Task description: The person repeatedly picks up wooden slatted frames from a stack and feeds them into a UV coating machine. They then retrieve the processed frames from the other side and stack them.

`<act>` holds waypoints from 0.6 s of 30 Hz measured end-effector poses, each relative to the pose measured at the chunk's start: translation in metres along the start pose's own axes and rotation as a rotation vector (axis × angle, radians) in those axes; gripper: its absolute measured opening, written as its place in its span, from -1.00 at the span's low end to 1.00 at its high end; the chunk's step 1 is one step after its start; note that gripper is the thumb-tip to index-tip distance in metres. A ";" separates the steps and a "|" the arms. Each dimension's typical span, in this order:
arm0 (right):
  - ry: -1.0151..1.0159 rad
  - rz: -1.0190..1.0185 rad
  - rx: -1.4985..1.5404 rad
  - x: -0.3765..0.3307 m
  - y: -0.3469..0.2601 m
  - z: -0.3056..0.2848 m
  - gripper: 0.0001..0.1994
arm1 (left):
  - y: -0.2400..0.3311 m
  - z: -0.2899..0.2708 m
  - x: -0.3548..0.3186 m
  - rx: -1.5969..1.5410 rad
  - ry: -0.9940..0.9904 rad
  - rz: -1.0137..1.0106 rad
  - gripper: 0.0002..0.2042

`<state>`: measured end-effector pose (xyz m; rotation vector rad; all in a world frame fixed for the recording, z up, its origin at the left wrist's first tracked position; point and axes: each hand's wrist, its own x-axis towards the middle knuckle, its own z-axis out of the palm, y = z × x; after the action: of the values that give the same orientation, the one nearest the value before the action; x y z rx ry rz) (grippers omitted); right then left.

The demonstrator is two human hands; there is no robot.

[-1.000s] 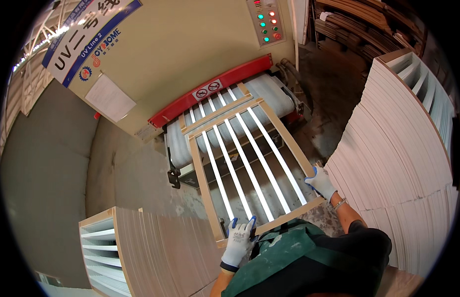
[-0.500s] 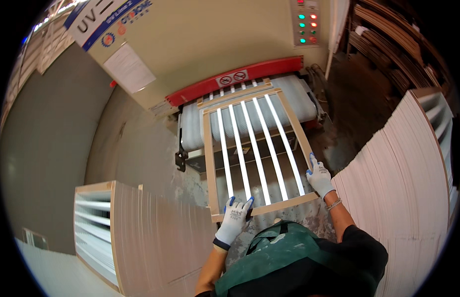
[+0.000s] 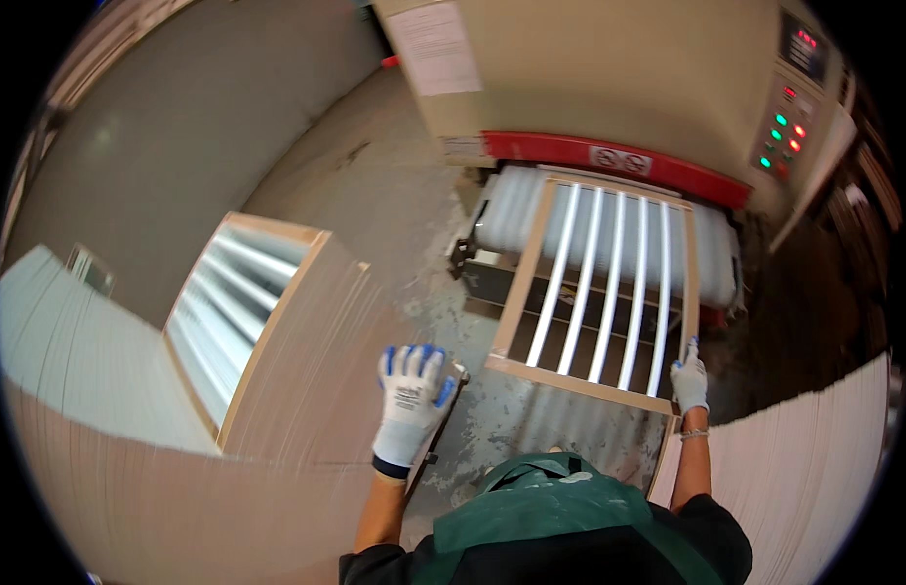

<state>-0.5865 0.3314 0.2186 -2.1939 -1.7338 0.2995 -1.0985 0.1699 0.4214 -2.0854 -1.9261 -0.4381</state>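
Note:
A slatted frame panel (image 3: pixel 590 382), with a tan border and several white slats, lies with its far part on the conveyor rollers and its near end out in front of them. My right hand (image 3: pixel 689 378), in a white glove with blue fingertips, grips its right edge near the close corner. My left hand (image 3: pixel 411 400), gloved alike, is apart from the frame with fingers spread and holds nothing. It is over the near right end of the left stack of panels (image 3: pixel 307 380); whether it touches them I cannot tell.
A beige machine (image 3: pixel 609 78) with a red bar (image 3: pixel 560 149) stands behind the conveyor (image 3: pixel 512 210). Its lit control panel (image 3: pixel 785 132) is at the far right. Another panel stack (image 3: pixel 804 468) rises close on my right. A grey wall (image 3: pixel 190 117) runs along the left.
My left hand has let go of the frame's near edge and moved left to the stack. The view has turned left. My right hand keeps its hold on the frame.

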 end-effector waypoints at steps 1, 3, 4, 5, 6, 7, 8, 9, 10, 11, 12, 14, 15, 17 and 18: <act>-0.006 -0.019 0.003 0.007 0.001 0.001 -0.24 | -0.015 -0.017 -0.007 0.097 0.008 -0.090 -0.50; 0.001 -0.039 0.022 0.018 0.004 0.002 -0.24 | -0.046 -0.050 -0.023 0.279 0.076 -0.243 -0.47; -0.024 -0.045 0.030 0.027 0.005 0.002 -0.23 | -0.061 -0.066 -0.031 0.388 0.105 -0.322 -0.46; -0.021 -0.074 0.019 0.034 0.007 0.003 -0.21 | -0.074 -0.081 -0.040 0.507 0.159 -0.376 -0.44; -0.032 -0.063 -0.005 0.042 0.008 0.005 -0.20 | -0.089 -0.097 -0.047 0.568 0.185 -0.430 -0.42; -0.019 -0.099 0.023 0.050 0.010 0.006 -0.19 | -0.102 -0.111 -0.054 0.647 0.235 -0.460 -0.41; -0.031 -0.079 0.025 0.058 0.012 0.008 -0.17 | -0.114 -0.123 -0.061 0.674 0.202 -0.537 -0.40; -0.045 -0.100 0.044 0.067 0.014 0.010 -0.18 | -0.123 -0.134 -0.067 0.712 0.176 -0.607 -0.39; -0.068 -0.080 0.041 0.077 0.016 0.012 -0.18 | -0.132 -0.145 -0.073 0.735 0.137 -0.697 -0.38; -0.067 -0.083 0.052 0.085 0.019 0.013 -0.17 | -0.140 -0.155 -0.078 0.746 0.130 -0.714 -0.40; -0.046 -0.093 0.041 0.093 0.020 0.016 -0.17 | -0.146 -0.162 -0.083 0.694 0.122 -0.696 -0.43; -0.070 -0.114 0.103 0.109 0.024 0.020 -0.17 | -0.156 -0.176 -0.093 0.533 0.028 -0.752 -0.47; -0.068 -0.085 0.104 0.115 0.026 0.023 -0.18 | -0.156 -0.178 -0.097 0.497 0.134 -0.661 -0.53; -0.077 -0.068 0.076 0.132 0.026 0.026 -0.20 | -0.162 -0.178 -0.100 0.485 0.094 -0.642 -0.53; -0.093 -0.034 0.079 0.139 0.025 0.026 -0.20 | -0.166 -0.178 -0.101 0.485 0.101 -0.606 -0.53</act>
<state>-0.5401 0.4645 0.1903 -2.1241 -1.7737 0.4600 -1.2784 0.0205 0.5433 -1.1500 -2.2921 -0.1545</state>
